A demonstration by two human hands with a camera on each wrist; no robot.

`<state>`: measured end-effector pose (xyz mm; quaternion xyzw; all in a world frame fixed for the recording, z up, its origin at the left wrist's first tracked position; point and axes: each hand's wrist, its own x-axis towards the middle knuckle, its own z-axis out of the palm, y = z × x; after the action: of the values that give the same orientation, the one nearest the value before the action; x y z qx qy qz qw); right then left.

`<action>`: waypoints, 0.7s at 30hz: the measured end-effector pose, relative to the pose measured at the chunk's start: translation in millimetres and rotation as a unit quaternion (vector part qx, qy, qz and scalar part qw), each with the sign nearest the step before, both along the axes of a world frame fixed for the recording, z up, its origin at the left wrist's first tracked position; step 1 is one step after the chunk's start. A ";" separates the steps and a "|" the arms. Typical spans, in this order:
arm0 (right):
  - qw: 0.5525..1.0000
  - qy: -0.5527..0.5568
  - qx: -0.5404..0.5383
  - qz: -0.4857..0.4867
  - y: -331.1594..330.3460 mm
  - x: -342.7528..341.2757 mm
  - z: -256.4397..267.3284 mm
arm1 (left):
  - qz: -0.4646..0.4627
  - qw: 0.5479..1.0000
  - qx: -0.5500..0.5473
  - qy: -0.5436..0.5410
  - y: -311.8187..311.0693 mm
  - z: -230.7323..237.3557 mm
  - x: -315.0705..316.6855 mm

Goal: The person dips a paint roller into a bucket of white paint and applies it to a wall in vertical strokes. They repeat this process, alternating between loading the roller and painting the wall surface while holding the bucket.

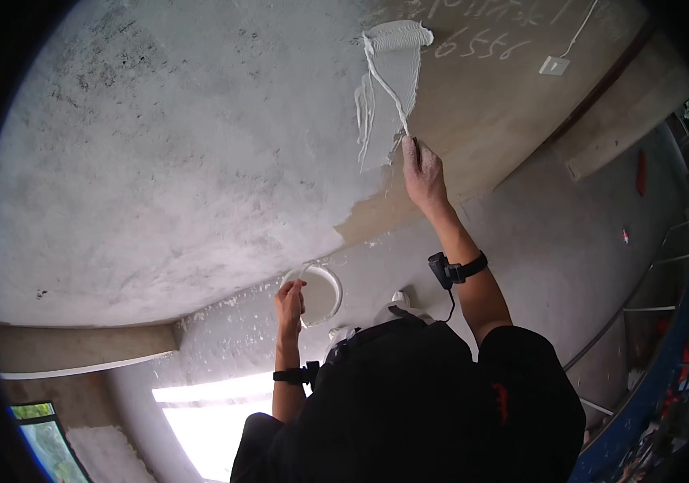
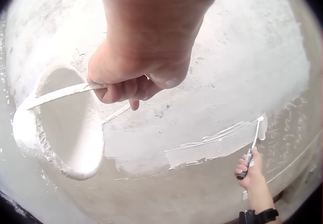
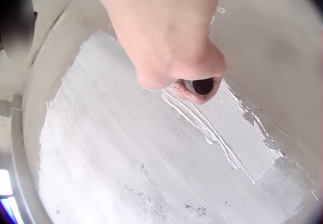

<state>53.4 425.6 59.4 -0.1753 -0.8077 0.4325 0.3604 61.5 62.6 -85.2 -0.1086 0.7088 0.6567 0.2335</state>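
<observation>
My right hand (image 1: 425,173) grips the handle of a paint roller, its arm raised toward the wall. The roller (image 1: 399,37) is thick with white coating and lies against the wall at the top of a fresh wet strip. Its coated rod runs down to my fist; in the right wrist view the handle's dark butt end (image 3: 204,86) shows below the curled fingers. Low by the wall, my left hand (image 1: 289,304) holds a white bucket (image 2: 28,130) by its bail handle (image 2: 65,92). The bucket hangs tilted in the left wrist view, its inner wall smeared white.
White coating covers much of the wall (image 1: 159,161); bare grey-brown plaster with chalk writing (image 1: 473,44) lies to the right. A switch plate (image 1: 554,66) with a cable sits there. White splashes mark the floor (image 1: 224,318). Metal rails and clutter stand far right.
</observation>
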 end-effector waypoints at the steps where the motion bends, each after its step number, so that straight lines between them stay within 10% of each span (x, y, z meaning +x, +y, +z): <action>1: 1.000 0.001 0.004 0.004 -1.3 3.4 -7.4 | -0.001 1.000 0.000 0.001 -0.5 -1.0 0.8; 21: 0.935 -0.193 0.295 0.038 -9.9 49.1 -234.1 | 0.016 0.999 -0.027 -0.018 -9.8 -3.4 10.0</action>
<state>102.5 415.8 -174.7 -0.1106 -0.9590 0.1462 0.2163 71.5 52.8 -88.6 -0.1379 0.7201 0.6390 0.2324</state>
